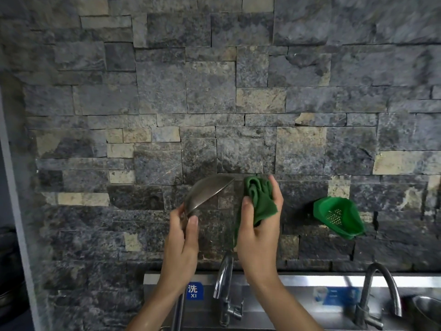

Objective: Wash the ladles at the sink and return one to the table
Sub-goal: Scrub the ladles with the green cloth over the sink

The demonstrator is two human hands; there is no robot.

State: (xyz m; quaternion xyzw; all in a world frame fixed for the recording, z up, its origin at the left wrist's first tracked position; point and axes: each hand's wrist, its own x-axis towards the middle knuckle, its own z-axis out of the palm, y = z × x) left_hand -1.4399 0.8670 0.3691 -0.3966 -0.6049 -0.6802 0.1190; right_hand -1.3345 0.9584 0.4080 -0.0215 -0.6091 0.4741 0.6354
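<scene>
A steel ladle (207, 193) is raised in front of the stone wall, its bowl tilted on edge. My left hand (183, 237) grips the ladle just under the bowl, and its handle (178, 311) runs down past my forearm. My right hand (259, 231) holds a crumpled green scouring cloth (260, 199) close to the right of the bowl, a small gap between them. The sink basin itself is below the frame; only its steel back rim (298, 281) shows.
A chrome tap (225, 280) stands between my wrists, a second tap (379, 292) to the right. A green strainer basket (338, 217) hangs on the wall. A steel bowl (427, 306) sits at the far right, dark pots (7, 266) at the far left.
</scene>
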